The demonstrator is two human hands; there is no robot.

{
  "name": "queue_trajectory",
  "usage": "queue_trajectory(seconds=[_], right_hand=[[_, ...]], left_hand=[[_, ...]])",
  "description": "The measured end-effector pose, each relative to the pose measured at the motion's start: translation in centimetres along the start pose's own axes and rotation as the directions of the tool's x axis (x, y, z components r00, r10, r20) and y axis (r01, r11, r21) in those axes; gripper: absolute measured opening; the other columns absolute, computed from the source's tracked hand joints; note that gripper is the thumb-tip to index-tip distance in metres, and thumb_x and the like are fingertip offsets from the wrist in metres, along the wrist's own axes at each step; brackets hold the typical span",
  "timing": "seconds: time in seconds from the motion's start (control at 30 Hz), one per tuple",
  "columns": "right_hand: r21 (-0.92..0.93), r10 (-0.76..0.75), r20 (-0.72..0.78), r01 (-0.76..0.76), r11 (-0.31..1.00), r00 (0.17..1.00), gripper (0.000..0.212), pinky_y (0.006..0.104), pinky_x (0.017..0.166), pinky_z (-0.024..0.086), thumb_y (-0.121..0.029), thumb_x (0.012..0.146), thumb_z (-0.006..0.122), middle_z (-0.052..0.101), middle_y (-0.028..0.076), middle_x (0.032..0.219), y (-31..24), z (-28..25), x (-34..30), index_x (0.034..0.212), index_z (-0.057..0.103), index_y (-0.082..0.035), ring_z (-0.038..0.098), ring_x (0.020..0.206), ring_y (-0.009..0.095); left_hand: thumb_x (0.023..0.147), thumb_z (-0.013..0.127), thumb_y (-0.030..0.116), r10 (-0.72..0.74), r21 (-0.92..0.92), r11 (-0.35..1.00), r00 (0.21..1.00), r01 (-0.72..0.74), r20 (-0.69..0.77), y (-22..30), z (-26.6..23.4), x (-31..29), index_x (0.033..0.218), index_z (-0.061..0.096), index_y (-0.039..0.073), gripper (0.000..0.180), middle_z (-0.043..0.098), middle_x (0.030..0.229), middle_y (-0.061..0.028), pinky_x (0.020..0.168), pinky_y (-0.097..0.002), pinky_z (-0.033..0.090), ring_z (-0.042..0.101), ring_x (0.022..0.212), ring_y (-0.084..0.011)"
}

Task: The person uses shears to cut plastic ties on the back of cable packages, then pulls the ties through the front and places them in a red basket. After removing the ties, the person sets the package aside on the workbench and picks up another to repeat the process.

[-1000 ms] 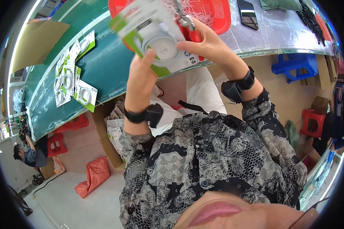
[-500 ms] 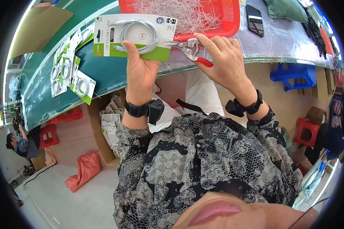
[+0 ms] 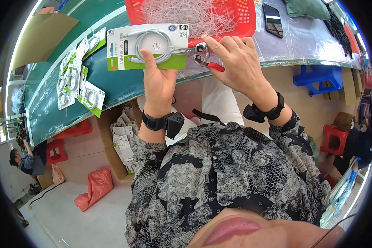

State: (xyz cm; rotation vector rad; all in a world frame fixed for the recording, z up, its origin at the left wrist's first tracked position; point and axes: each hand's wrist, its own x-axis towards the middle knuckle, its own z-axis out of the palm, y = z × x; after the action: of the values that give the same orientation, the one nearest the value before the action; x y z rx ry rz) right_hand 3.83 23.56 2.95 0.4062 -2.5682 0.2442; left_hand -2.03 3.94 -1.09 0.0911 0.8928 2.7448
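Note:
My left hand (image 3: 159, 82) grips a white and green card with a coiled cable (image 3: 153, 43) on its face, the thumb pressed over the card's lower edge. In my right hand (image 3: 237, 58) is a pair of red-handled cutting pliers (image 3: 204, 56). Their jaws point left and lie over the right side of the coil, at the cable. Whether the blades touch the cable or a thin tie there is too small to tell. Farther left on the table lies a loose pile of similar carded cables (image 3: 72, 74).
A red plastic basket (image 3: 248, 20) full of clear plastic strips stands behind the card. To its right lies a black phone (image 3: 273, 20). Below the table edge, a cardboard box (image 3: 111, 155) holds more cards. A blue stool (image 3: 318, 79) stands under the table, and another person (image 3: 27, 159) is at far left.
The card has shifted slightly right and down with my left hand. The plier jaws now reach over the coil's right side, and the handles are squeezed a little closer.

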Motion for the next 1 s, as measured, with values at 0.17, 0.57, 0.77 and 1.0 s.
queue_trajectory(seconds=[0.17,0.57,0.77,1.0], right_hand=[[-0.059,-0.008,0.057,0.012,0.998,0.998,0.071,0.0342,0.082,0.036,-0.02,0.067,0.079,0.056,0.0,0.091,0.7,-0.1,0.0,0.134,0.053,-0.019,0.055,0.089,0.018],[-0.216,-0.247,0.092,0.261,0.941,0.965,0.083,0.0325,0.085,0.033,-0.025,0.067,0.08,0.051,0.0,0.091,3.4,-1.7,1.9,0.143,0.045,-0.023,0.05,0.09,0.017],[-0.251,-0.226,0.083,0.24,0.938,0.971,0.081,0.0314,0.083,0.033,-0.026,0.067,0.079,0.052,0.0,0.087,3.0,-2.0,1.6,0.141,0.047,-0.023,0.05,0.087,0.016],[-0.231,-0.207,0.033,0.209,0.95,0.978,0.078,0.031,0.078,0.036,-0.024,0.066,0.079,0.053,0.0,0.083,2.4,-1.8,1.6,0.138,0.05,-0.022,0.053,0.081,0.016]], left_hand=[[0.096,0.051,0.043,-0.085,-0.155,0.984,0.996,0.085,0.003,-0.3,-0.1,0.2,0.141,0.037,0.008,0.059,0.046,0.142,-0.0094,0.11,-0.0491,0.036,0.044,0.131,-0.0283],[0.099,0.045,0.039,-0.254,-0.28,0.927,0.967,0.25,0.024,-0.3,0.3,0.3,0.141,0.035,0.007,0.054,0.042,0.144,-0.0135,0.11,-0.058,0.033,0.04,0.133,-0.0331],[0.098,0.046,0.04,-0.216,-0.278,0.94,0.976,0.2,-0.028,-0.6,0.1,0.5,0.142,0.035,0.008,0.056,0.043,0.144,-0.014,0.109,-0.0589,0.034,0.04,0.132,-0.035],[0.097,0.049,0.043,-0.119,-0.273,0.956,0.993,0.11,-0.014,-1.3,0.6,0.1,0.141,0.036,0.007,0.058,0.045,0.142,-0.0136,0.109,-0.0566,0.035,0.043,0.131,-0.0336]])
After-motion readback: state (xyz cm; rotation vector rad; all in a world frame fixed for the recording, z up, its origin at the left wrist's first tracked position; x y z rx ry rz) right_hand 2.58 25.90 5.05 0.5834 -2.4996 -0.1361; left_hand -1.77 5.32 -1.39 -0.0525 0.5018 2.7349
